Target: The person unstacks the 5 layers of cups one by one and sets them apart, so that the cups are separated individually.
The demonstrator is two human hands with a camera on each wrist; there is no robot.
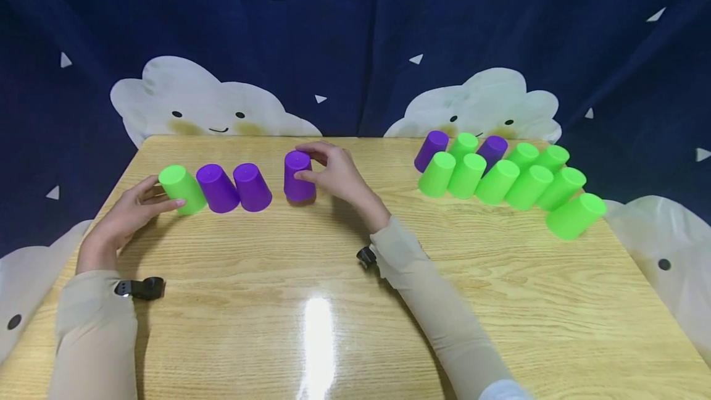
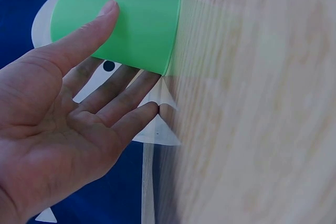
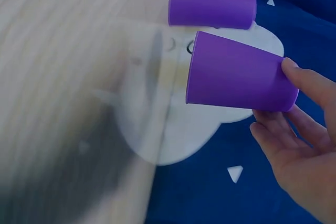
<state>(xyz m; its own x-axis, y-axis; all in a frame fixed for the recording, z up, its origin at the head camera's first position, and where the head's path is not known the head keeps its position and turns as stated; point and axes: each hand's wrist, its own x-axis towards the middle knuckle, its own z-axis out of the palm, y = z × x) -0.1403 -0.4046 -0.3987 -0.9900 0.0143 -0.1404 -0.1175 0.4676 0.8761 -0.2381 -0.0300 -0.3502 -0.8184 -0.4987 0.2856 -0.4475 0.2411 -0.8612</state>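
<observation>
- Cups stood upside down in a short row on the left part of the wooden table (image 1: 344,301): one green cup (image 1: 181,189) at the left end, then two purple cups (image 1: 218,187) close together, then a gap, then a single purple cup (image 1: 299,176).
- The left hand (image 1: 129,213) lay beside the green cup, palm turned toward it. In the left wrist view the thumb (image 2: 86,32) pressed flat on the side of the cup and the other fingers (image 2: 118,95) were straight and a little spread behind it, not curled around it.
- The right hand (image 1: 335,173) held the single purple cup near the middle of the table, toward the far edge. The thumb was on the near side of the cup and the fingertips (image 3: 294,72) sat at its closed top, so the cup was pinched between them. In the right wrist view the cup looked slightly tilted; I could not tell if its rim was fully on the table.
- A group of cups (image 1: 502,178) stood in two rows on the right part of the table, mostly green with two purple ones in the back row, well apart from both hands.
- Behind the table hung a dark blue curtain (image 1: 355,36) with white clouds and triangles.
</observation>
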